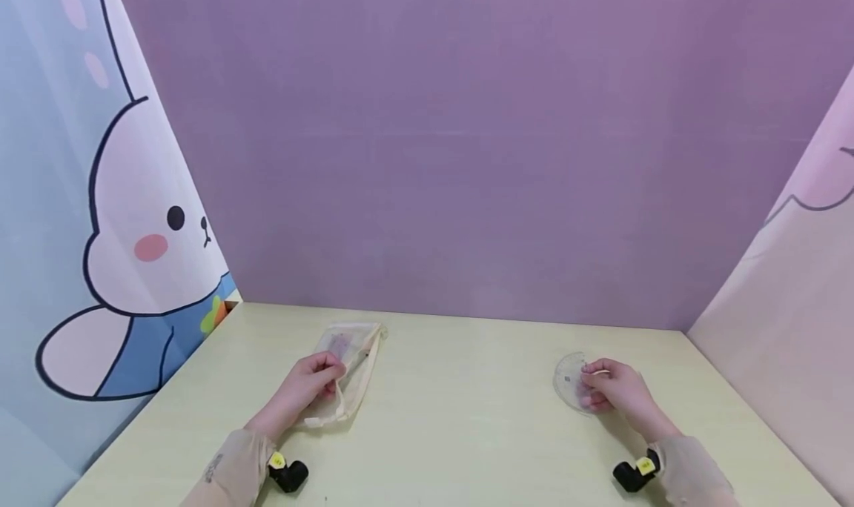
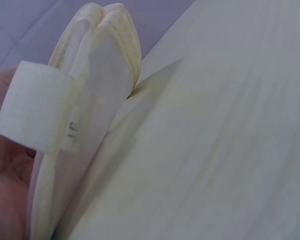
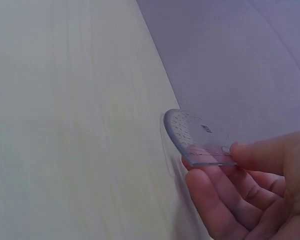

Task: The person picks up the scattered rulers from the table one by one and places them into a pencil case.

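Observation:
On the left side of the table, my left hand (image 1: 313, 381) grips the edge of a pale zippered mesh pouch (image 1: 363, 377). In the left wrist view the pouch (image 2: 102, 82) shows a cream zip edge and a white fabric tab (image 2: 35, 107) beside the palm. Something purplish shows through the mesh. Over on the right, a clear plastic protractor (image 1: 569, 381) is pinched between the thumb and fingers of my right hand (image 1: 617, 392). The right wrist view shows the protractor's (image 3: 195, 132) curved, marked edge tilted above the table, with its shadow below.
The pale wood-grain table (image 1: 460, 418) ends at a purple backdrop (image 1: 467, 158). A curtain with a cartoon rabbit (image 1: 147, 196) hangs at the left, and a pink one (image 1: 800, 285) at the right. Each wrist wears a small black camera.

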Demonstrator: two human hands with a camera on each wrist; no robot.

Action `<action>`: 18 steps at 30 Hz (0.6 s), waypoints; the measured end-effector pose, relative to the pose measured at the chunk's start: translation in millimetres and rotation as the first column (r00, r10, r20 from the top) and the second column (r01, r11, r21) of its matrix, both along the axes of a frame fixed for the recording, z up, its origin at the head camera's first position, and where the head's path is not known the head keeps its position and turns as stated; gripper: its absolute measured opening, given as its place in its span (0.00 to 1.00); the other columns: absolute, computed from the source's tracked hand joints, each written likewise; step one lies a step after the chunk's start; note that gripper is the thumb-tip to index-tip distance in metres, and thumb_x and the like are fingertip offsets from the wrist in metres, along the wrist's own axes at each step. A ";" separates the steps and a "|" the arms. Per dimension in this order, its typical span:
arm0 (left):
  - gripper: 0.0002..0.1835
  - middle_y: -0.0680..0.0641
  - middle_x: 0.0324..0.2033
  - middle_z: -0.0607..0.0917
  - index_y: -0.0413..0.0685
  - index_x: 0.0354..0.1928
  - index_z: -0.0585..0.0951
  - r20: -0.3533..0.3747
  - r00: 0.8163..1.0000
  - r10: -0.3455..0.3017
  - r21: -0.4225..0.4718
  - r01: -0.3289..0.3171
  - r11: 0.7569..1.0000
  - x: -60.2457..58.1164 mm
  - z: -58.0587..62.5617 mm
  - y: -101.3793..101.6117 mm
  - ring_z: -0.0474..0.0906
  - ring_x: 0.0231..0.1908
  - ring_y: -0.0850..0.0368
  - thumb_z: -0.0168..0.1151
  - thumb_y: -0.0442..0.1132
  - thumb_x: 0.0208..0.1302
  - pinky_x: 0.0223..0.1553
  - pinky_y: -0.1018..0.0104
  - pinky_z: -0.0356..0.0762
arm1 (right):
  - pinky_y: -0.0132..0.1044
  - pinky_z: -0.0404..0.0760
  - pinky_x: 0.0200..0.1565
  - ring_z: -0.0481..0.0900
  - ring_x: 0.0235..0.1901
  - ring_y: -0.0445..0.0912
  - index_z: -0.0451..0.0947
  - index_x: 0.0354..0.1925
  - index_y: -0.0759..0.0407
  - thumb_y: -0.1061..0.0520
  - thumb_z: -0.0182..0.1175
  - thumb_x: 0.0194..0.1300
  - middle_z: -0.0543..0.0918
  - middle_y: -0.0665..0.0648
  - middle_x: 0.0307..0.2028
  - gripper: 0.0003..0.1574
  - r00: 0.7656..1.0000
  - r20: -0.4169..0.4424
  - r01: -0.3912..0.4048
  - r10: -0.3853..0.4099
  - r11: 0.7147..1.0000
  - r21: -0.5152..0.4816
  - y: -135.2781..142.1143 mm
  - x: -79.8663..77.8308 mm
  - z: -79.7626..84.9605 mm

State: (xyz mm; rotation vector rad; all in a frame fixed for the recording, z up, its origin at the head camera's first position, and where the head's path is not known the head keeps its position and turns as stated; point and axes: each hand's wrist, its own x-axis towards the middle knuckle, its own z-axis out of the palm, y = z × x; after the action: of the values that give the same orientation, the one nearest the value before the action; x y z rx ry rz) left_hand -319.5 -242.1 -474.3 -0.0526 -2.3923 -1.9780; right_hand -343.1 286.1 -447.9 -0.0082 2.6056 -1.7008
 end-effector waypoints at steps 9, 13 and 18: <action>0.07 0.49 0.21 0.75 0.37 0.34 0.77 0.013 1.000 0.017 0.008 -0.017 1.000 -0.7 0.9 -1.8 0.71 0.22 0.58 0.63 0.35 0.63 0.22 0.69 0.69 | 0.41 0.84 0.33 0.82 0.26 0.46 0.59 0.60 0.79 0.62 0.55 0.69 0.81 0.57 0.33 0.28 0.994 0.066 -0.071 0.085 0.980 -0.188 -2.7 -2.6 0.8; 0.07 0.48 0.20 0.75 0.37 0.34 0.77 0.014 1.000 0.011 0.003 -0.011 1.000 0.2 -0.1 -1.9 0.70 0.21 0.58 0.63 0.35 0.63 0.20 0.69 0.68 | 0.41 0.83 0.37 0.84 0.31 0.47 0.53 0.65 0.78 0.62 0.54 0.70 0.81 0.58 0.38 0.34 0.988 0.081 -0.105 0.133 0.952 -0.287 -1.0 -2.6 -1.6; 0.07 0.48 0.20 0.75 0.37 0.34 0.77 0.003 1.000 -0.021 -0.008 0.021 1.000 -1.0 1.0 -1.8 0.70 0.21 0.58 0.63 0.36 0.64 0.21 0.69 0.69 | 0.40 0.83 0.38 0.84 0.33 0.47 0.50 0.65 0.78 0.63 0.52 0.71 0.80 0.59 0.40 0.33 0.983 0.084 -0.127 0.165 0.929 -0.347 0.2 -1.2 -1.7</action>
State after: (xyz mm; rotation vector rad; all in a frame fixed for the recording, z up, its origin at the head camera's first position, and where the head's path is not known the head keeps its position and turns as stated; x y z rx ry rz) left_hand -320.5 -243.9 -473.3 -0.0759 -2.4112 -1.9792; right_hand -344.3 286.3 -449.6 -0.1087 2.1421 -2.0069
